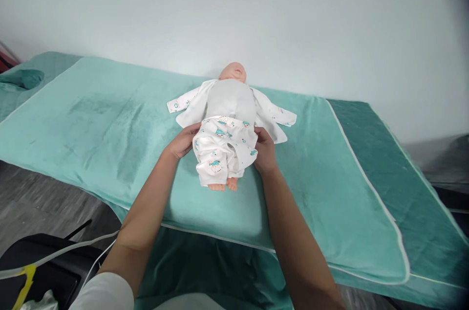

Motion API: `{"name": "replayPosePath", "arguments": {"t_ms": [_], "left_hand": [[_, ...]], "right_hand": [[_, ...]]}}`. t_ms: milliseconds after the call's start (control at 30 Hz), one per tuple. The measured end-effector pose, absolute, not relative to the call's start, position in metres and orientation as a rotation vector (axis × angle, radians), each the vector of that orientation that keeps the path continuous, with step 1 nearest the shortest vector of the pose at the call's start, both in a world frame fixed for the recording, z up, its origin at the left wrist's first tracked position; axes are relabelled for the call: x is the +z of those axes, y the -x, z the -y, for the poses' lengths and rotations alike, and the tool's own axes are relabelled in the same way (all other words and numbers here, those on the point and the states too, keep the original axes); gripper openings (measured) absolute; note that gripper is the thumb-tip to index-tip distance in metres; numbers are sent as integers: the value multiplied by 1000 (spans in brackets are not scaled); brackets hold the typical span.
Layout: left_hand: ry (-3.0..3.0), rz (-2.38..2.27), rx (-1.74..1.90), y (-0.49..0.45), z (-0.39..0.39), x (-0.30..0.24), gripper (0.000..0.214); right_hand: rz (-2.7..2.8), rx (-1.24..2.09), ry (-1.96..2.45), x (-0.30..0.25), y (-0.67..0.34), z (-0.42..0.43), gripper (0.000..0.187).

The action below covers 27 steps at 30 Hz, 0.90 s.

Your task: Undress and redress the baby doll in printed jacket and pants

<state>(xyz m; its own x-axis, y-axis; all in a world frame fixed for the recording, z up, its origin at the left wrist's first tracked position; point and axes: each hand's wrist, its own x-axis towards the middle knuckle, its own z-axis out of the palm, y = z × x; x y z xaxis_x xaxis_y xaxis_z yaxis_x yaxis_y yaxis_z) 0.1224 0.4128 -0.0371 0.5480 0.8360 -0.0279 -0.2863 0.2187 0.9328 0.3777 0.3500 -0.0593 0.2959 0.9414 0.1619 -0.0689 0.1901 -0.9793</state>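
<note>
A baby doll (234,71) lies on its back with its head toward the wall. Its white printed jacket (271,108) is spread open, both sleeves out to the sides, over a plain pale torso (230,99). White baby pants (226,135) with a teal print cover the hips and legs; the feet (231,184) stick out below. At the left side of the waistband my left hand (186,140) is closed on the pants, its fingertips partly hidden by cloth. My right hand (265,149) grips the opposite side of the pants, fingers curled at the hip.
Teal padded cover (120,124) with white piping lies over a bed against a pale wall (234,11). At lower left are a black chair (47,261), a white cable (73,247) and a yellow strap (25,286). The bed's front edge runs just before me.
</note>
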Motion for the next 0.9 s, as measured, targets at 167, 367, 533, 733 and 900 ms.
{"name": "replayPosePath", "arguments": {"t_ms": [167, 367, 533, 733, 900], "left_hand": [[-1052, -687, 854, -128, -418, -42, 43], [-1254, -816, 1057, -137, -419, -42, 24], [-1710, -1006, 1421, -144, -418, -47, 12], [-1679, -855, 1369, -148, -424, -47, 9], [-1530, -887, 1339, -150, -450, -39, 12]], "right_hand": [[898, 561, 1254, -63, -375, -360, 21], [990, 503, 1269, -62, -374, -358, 23], [1029, 528, 1287, -60, -379, -363, 23], [1229, 259, 1213, -45, -387, -372, 40], [1324, 337, 1227, -28, -401, -387, 25]]}}
